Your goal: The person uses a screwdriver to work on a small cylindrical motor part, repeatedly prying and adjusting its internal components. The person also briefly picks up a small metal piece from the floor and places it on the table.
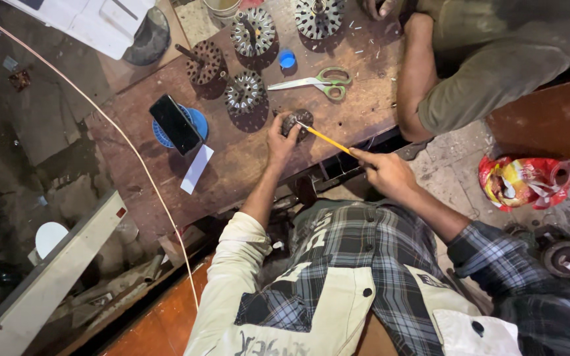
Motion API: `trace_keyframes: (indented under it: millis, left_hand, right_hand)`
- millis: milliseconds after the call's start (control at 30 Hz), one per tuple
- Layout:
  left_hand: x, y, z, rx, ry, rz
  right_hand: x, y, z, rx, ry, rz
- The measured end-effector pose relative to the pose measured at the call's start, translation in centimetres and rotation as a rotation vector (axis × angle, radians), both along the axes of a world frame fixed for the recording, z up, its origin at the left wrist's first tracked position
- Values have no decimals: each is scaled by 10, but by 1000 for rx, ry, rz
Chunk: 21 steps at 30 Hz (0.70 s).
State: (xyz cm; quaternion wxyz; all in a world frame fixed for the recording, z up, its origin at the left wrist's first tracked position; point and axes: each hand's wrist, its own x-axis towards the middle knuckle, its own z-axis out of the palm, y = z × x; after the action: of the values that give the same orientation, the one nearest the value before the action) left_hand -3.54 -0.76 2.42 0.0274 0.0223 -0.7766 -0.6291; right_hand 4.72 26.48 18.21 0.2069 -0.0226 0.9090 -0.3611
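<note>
Your left hand (280, 140) clamps a small round metal part (297, 122) near the bench's (245, 161) front edge. Your right hand (385, 173), off that edge, pinches a yellow stick (324, 138), tip touching the part. Scissors (315, 82) lie just behind; a phone (175, 123) sits well left.

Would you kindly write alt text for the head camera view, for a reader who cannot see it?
A person's left hand steadies a small round metal part on a worn wooden workbench while the right hand pokes it with a thin yellow stick. Slotted metal cores, green-handled scissors and a dark phone lie nearby.
</note>
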Motion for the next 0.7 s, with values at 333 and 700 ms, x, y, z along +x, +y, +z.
trace_keyframes:
  millis: [333, 700]
  left_hand:
    - [8, 12, 4, -71, -18, 109]
    - [1, 18, -12, -181, 96, 167]
  right_hand:
    - [-11, -8, 10, 339, -39, 257]
    - [-33, -13, 22, -679, -883, -267]
